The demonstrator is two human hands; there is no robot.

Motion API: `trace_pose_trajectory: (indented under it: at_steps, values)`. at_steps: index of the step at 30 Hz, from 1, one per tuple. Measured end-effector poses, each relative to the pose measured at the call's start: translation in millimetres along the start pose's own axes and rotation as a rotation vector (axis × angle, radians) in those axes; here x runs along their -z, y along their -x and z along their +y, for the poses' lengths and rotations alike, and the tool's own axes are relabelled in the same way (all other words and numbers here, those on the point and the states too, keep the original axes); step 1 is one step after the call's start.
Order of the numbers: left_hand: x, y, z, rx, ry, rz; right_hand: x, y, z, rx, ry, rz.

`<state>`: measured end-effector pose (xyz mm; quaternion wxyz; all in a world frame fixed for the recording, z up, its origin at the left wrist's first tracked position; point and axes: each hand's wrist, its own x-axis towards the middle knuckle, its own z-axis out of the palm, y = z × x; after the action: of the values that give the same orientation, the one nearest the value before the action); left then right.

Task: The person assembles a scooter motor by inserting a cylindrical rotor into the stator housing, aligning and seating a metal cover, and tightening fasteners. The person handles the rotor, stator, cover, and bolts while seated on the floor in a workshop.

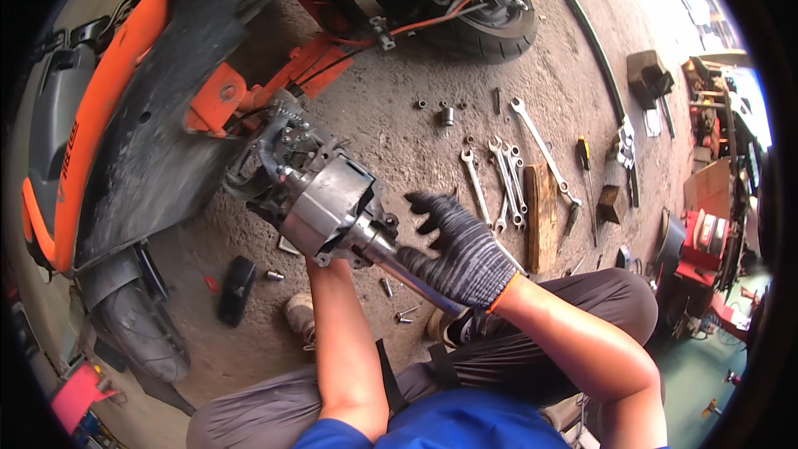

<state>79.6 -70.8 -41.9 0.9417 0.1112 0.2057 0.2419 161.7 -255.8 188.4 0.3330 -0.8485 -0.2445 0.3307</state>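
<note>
A silver metal motor housing (pixel 318 206) with bolt lugs round its edge is tilted in front of me. From its near end a shiny metal tube or shaft (pixel 391 254) slants down toward my knees. Over this shaft is my right hand (pixel 461 249) in a grey-and-black knit glove with an orange cuff. Its fingers are stretched and apart, the thumb close beside the shaft; whether it touches cannot be told. My bare left forearm (pixel 342 328) reaches up under the housing, which hides the left hand and its fingers.
An orange-and-black scooter body (pixel 116 116) stands at left, its wheel (pixel 490 29) at the far side. Right of my hand lie several wrenches (pixel 505 179), a wooden block (pixel 542 220) and a screwdriver (pixel 587 166). A black block (pixel 238 291) and loose bolts (pixel 386 287) lie near my feet.
</note>
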Motion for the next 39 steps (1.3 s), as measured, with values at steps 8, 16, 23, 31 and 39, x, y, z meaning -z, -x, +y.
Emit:
trace_pose_trajectory:
  at_steps: [8, 16, 23, 31, 39]
  values:
    - [4, 0, 10, -0.094, 0.067, 0.045, 7, -43, -22, 0.274, 0.201, 0.160]
    - [-24, -10, 34, -0.268, 0.257, -0.066, -13, -56, -28, 0.370, 0.285, 0.101]
    - [-22, -4, 30, -0.347, 0.017, 0.158, -9, -70, -26, 0.257, -0.038, -0.011]
    - [-8, -5, 27, -0.283, 0.075, 0.081, -9, -63, -24, 0.357, 0.216, 0.035]
    - [-11, 3, 23, 0.023, 0.375, -0.274, -6, -72, -17, 0.355, -0.015, -0.063]
